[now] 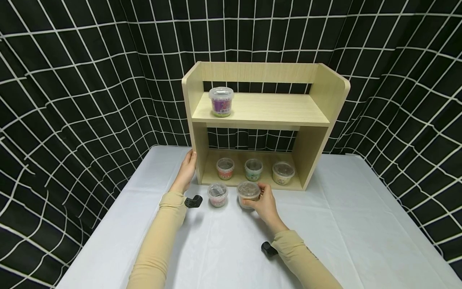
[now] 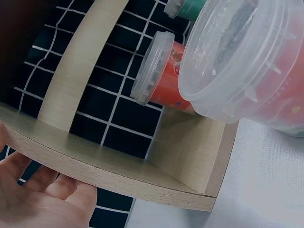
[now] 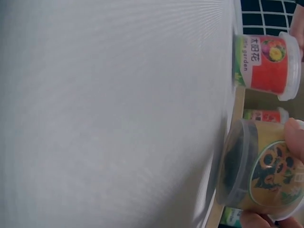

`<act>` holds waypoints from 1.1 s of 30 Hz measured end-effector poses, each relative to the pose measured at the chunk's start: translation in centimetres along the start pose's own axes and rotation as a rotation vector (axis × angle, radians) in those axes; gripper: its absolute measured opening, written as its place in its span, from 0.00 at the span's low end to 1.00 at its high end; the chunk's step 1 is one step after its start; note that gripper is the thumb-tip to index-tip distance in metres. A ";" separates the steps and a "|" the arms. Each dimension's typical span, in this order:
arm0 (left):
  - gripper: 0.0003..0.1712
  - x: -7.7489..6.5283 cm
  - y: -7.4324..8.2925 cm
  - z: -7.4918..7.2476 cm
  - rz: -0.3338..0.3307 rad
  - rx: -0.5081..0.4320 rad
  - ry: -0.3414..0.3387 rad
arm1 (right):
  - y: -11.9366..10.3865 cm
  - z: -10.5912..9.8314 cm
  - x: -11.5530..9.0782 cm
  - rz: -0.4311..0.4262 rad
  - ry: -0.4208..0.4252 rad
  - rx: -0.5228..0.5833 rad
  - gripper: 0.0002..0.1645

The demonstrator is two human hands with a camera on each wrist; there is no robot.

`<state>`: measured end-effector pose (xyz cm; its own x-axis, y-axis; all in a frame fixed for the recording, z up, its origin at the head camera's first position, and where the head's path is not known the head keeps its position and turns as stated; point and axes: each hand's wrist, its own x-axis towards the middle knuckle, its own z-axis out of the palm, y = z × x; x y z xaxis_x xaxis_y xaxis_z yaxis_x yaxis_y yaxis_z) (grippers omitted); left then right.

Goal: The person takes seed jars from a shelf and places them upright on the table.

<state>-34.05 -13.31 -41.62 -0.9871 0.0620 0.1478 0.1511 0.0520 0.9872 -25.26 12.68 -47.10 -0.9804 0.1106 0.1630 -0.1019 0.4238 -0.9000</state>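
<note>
My right hand (image 1: 268,205) grips a lidded clear plastic tub (image 1: 248,189) between thumb and fingers, in front of the shelf unit. A sunflower picture on a yellow label shows on that tub (image 3: 275,173) in the right wrist view. My left hand (image 1: 185,170) holds the left side panel of the light wooden shelf unit (image 1: 260,109); in the left wrist view its fingers (image 2: 61,187) lie against the panel's outer side. Between the hands, a tub with a red label (image 1: 217,195) stands on the table; its flower picture shows in the right wrist view.
On the lower shelf stand a red-labelled tub (image 1: 225,168), a green one (image 1: 253,169) and a wider cream one (image 1: 283,173). A purple-labelled tub (image 1: 221,102) sits at the upper shelf's left. White cloth covers the table (image 1: 361,224); black gridded curtains (image 1: 72,120) surround it.
</note>
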 end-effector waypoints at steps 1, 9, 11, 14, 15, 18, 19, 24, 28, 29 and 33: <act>0.33 0.2 -0.3 0.0 0.001 0.004 0.004 | 0.0 0.0 0.0 0.000 -0.002 -0.004 0.50; 0.35 0.3 -0.6 -0.1 -0.004 0.009 0.012 | 0.2 -0.1 -0.2 -0.028 -0.019 -0.070 0.53; 0.35 0.3 -0.6 -0.1 -0.004 0.007 0.012 | 0.3 -0.1 -0.2 -0.036 -0.029 -0.087 0.54; 0.35 0.3 -0.6 -0.1 -0.004 0.013 0.010 | 0.3 -0.1 -0.3 -0.040 -0.044 -0.092 0.55; 0.35 0.3 -0.6 -0.1 -0.004 0.017 0.011 | 0.3 -0.1 -0.3 -0.044 -0.047 -0.094 0.55; 0.35 0.2 -0.5 -0.1 -0.004 0.021 0.006 | 0.2 -0.2 -0.3 -0.044 -0.049 -0.107 0.54; 0.35 0.2 -0.5 -0.1 -0.005 0.021 0.005 | 0.1 -0.1 -0.3 -0.046 -0.050 -0.113 0.54; 0.33 0.2 -0.4 -0.1 -0.002 0.003 0.009 | 0.1 -0.1 -0.3 -0.063 -0.040 -0.140 0.53; 0.33 0.2 -0.3 0.0 -0.007 0.001 0.009 | 0.3 0.0 -0.2 -0.086 -0.032 -0.169 0.53; 0.33 0.2 -0.4 -0.1 -0.010 0.002 0.011 | 0.4 0.0 -0.2 -0.089 -0.029 -0.175 0.53; 0.35 0.2 -0.4 -0.1 -0.018 0.008 0.017 | 0.6 -0.1 -0.1 -0.098 -0.038 -0.194 0.53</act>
<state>-34.34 -13.40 -41.95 -0.9904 0.0438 0.1309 0.1335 0.0611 0.9892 -25.22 13.03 -47.64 -0.9734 0.0283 0.2273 -0.1660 0.5962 -0.7855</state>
